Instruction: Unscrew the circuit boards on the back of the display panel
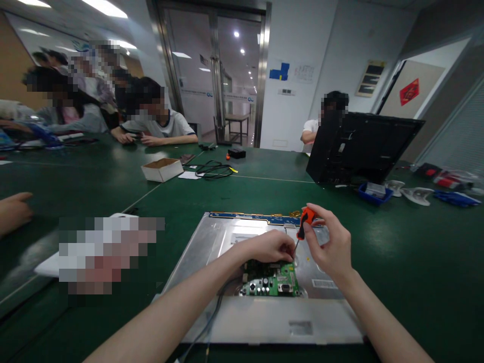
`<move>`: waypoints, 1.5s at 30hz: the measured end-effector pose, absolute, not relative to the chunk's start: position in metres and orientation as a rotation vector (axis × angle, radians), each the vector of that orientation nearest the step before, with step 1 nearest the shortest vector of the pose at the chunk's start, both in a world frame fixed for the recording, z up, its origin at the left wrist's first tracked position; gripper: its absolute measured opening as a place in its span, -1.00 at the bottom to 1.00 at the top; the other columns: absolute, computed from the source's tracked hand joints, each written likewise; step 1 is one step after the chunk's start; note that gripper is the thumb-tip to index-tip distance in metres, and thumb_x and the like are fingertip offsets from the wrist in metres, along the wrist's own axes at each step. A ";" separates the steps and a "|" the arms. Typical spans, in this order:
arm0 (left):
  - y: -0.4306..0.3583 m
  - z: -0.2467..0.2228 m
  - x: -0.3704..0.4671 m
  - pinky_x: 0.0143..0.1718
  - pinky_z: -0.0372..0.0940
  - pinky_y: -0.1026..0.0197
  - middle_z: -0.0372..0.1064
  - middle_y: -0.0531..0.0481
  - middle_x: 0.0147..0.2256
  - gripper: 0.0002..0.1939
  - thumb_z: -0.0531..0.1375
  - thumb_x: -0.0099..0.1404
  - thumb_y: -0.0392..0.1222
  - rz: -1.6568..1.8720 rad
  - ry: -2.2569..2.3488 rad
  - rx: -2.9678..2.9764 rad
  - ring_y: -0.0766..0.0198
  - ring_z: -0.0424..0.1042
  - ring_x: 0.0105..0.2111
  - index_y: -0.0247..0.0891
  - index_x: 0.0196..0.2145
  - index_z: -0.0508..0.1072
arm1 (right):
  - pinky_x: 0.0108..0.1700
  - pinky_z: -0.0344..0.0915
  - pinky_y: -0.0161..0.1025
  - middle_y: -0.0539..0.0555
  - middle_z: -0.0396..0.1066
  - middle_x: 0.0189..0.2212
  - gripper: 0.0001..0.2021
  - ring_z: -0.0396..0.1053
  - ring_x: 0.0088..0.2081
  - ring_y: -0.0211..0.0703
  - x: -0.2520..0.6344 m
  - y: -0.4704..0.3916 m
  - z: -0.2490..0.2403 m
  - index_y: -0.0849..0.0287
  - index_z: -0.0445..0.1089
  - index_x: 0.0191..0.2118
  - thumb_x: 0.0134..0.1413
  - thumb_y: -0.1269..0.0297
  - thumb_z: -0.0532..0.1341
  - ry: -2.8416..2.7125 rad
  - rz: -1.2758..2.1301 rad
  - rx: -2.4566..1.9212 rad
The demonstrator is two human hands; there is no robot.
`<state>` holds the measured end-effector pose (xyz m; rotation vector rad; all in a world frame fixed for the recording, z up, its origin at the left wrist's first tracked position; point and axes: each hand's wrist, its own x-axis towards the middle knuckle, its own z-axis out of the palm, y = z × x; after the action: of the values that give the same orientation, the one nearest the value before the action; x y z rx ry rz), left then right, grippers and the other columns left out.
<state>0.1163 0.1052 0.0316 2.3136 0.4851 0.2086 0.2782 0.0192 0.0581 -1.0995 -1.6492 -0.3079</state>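
Observation:
My right hand [333,242] grips the orange-and-black handle of a screwdriver [307,220], its shaft slanting down to the upper right corner of a green circuit board [282,281]. By the screwdriver's tip, my left hand [274,245] has its fingers pinched together at the board's edge; whatever they hold is hidden. The board sits on the silver metal back of a display panel [212,259] lying flat before me. Along the panel's far edge runs a narrow blue circuit strip [245,218]. Dark cables [217,307] trail from the board's left side.
A blurred white object [49,264] lies to the left, near another person's hand [15,212]. Farther back are an open box [162,170], a coiled black cable [214,170] and a small black box [237,153]. A large black monitor [370,146] and blue tray [374,194] stand right. Several people sit around the green table.

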 end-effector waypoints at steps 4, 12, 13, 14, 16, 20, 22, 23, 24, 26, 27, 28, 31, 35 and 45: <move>0.106 0.030 0.117 -0.38 0.15 0.31 0.38 0.11 -0.49 -0.94 0.34 0.23 -0.36 0.212 0.508 2.321 0.33 0.32 -0.46 -0.32 -0.38 0.51 | -0.29 0.50 -0.14 0.13 0.53 -0.19 -0.67 0.50 -0.29 -0.07 0.278 0.019 0.057 0.10 0.34 0.10 0.23 0.32 0.19 -1.638 -0.315 -1.093; 0.106 0.031 0.116 -0.40 0.16 0.35 0.37 0.11 -0.48 -0.94 0.33 0.23 -0.34 0.210 0.495 2.314 0.34 0.33 -0.45 -0.30 -0.37 0.51 | -0.29 0.51 -0.16 0.10 0.51 -0.19 -0.71 0.50 -0.29 -0.10 0.278 0.021 0.059 0.06 0.35 0.06 0.22 0.28 0.25 -1.649 -0.341 -1.055; 0.106 0.031 0.116 -0.40 0.16 0.35 0.37 0.11 -0.48 -0.94 0.33 0.23 -0.34 0.212 0.494 2.313 0.34 0.33 -0.45 -0.31 -0.37 0.51 | -0.29 0.51 -0.16 0.09 0.51 -0.20 -0.71 0.50 -0.30 -0.11 0.278 0.022 0.059 0.05 0.35 0.05 0.22 0.27 0.26 -1.650 -0.348 -1.053; 0.105 0.031 0.116 -0.39 0.17 0.34 0.38 0.11 -0.48 -0.94 0.33 0.22 -0.35 0.214 0.494 2.312 0.34 0.34 -0.45 -0.31 -0.37 0.50 | -0.29 0.51 -0.17 0.09 0.52 -0.20 -0.71 0.50 -0.31 -0.12 0.278 0.022 0.059 0.05 0.35 0.05 0.22 0.28 0.26 -1.648 -0.354 -1.054; 0.105 0.031 0.116 -0.38 0.18 0.34 0.38 0.10 -0.48 -0.93 0.34 0.22 -0.36 0.219 0.495 2.309 0.34 0.34 -0.44 -0.32 -0.38 0.50 | -0.29 0.51 -0.16 0.10 0.53 -0.20 -0.71 0.50 -0.32 -0.12 0.278 0.022 0.058 0.07 0.35 0.05 0.23 0.27 0.25 -1.640 -0.357 -1.071; 0.105 0.030 0.117 -0.38 0.18 0.34 0.37 0.12 -0.49 -0.94 0.33 0.21 -0.38 0.224 0.493 2.304 0.35 0.32 -0.46 -0.32 -0.38 0.50 | -0.30 0.51 -0.13 0.16 0.56 -0.13 -0.68 0.53 -0.33 -0.09 0.278 0.020 0.056 0.09 0.34 0.09 0.23 0.26 0.21 -1.625 -0.324 -1.129; 0.106 0.029 0.117 -0.39 0.18 0.35 0.37 0.12 -0.49 -0.94 0.33 0.22 -0.36 0.225 0.489 2.301 0.36 0.31 -0.47 -0.31 -0.38 0.51 | -0.30 0.52 -0.13 0.16 0.57 -0.11 -0.67 0.54 -0.33 -0.08 0.278 0.019 0.056 0.09 0.33 0.10 0.23 0.26 0.19 -1.633 -0.306 -1.138; 0.106 0.029 0.117 -0.39 0.18 0.35 0.37 0.12 -0.49 -0.95 0.33 0.22 -0.36 0.225 0.488 2.300 0.36 0.32 -0.47 -0.31 -0.38 0.51 | -0.30 0.52 -0.13 0.16 0.57 -0.11 -0.67 0.54 -0.32 -0.08 0.277 0.019 0.057 0.09 0.33 0.10 0.23 0.27 0.18 -1.639 -0.299 -1.139; 0.106 0.029 0.117 -0.39 0.18 0.34 0.37 0.11 -0.49 -0.94 0.33 0.22 -0.35 0.226 0.488 2.299 0.35 0.32 -0.46 -0.31 -0.38 0.52 | -0.30 0.52 -0.13 0.16 0.57 -0.10 -0.67 0.55 -0.32 -0.08 0.277 0.019 0.057 0.09 0.33 0.10 0.23 0.27 0.18 -1.644 -0.293 -1.138; 0.107 0.029 0.117 -0.38 0.18 0.33 0.38 0.10 -0.48 -0.94 0.34 0.21 -0.34 0.229 0.490 2.295 0.34 0.33 -0.45 -0.31 -0.39 0.51 | -0.30 0.52 -0.14 0.16 0.56 -0.10 -0.67 0.55 -0.32 -0.08 0.277 0.018 0.058 0.08 0.33 0.10 0.23 0.28 0.18 -1.644 -0.286 -1.131; 0.107 0.029 0.117 -0.37 0.19 0.32 0.39 0.10 -0.48 -0.93 0.34 0.21 -0.34 0.229 0.492 2.293 0.33 0.33 -0.45 -0.32 -0.39 0.51 | -0.31 0.52 -0.15 0.16 0.56 -0.10 -0.67 0.55 -0.32 -0.09 0.277 0.018 0.059 0.08 0.34 0.10 0.23 0.28 0.17 -1.643 -0.286 -1.127; 0.107 0.030 0.117 -0.37 0.19 0.32 0.39 0.10 -0.48 -0.93 0.34 0.21 -0.34 0.228 0.492 2.291 0.33 0.33 -0.44 -0.32 -0.39 0.51 | -0.31 0.52 -0.15 0.16 0.56 -0.11 -0.68 0.55 -0.31 -0.09 0.277 0.018 0.059 0.08 0.34 0.10 0.23 0.28 0.17 -1.641 -0.288 -1.126; 0.107 0.030 0.117 -0.37 0.19 0.33 0.38 0.10 -0.48 -0.93 0.34 0.21 -0.34 0.227 0.489 2.286 0.33 0.34 -0.44 -0.32 -0.39 0.51 | -0.32 0.52 -0.17 0.15 0.56 -0.11 -0.69 0.54 -0.31 -0.10 0.277 0.018 0.060 0.08 0.34 0.09 0.24 0.28 0.18 -1.640 -0.305 -1.123; 0.106 0.031 0.116 -0.39 0.17 0.33 0.36 0.11 -0.49 -0.93 0.33 0.21 -0.36 0.230 0.487 2.283 0.34 0.32 -0.45 -0.31 -0.39 0.50 | -0.32 0.52 -0.17 0.16 0.55 -0.12 -0.69 0.53 -0.30 -0.10 0.278 0.019 0.059 0.09 0.33 0.09 0.24 0.29 0.19 -1.653 -0.321 -1.118; 0.106 0.032 0.116 -0.38 0.18 0.34 0.37 0.11 -0.49 -0.91 0.31 0.20 -0.44 0.219 0.461 2.257 0.35 0.34 -0.45 -0.32 -0.39 0.49 | -0.35 0.50 -0.23 0.07 0.47 -0.24 -0.69 0.47 -0.35 -0.16 0.278 0.021 0.060 0.06 0.31 0.07 0.23 0.30 0.22 -1.652 -0.320 -1.061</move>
<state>0.1164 0.1060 0.0318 2.2574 0.4606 0.2190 0.2776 0.0209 0.0597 -1.0612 -1.6520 -0.3198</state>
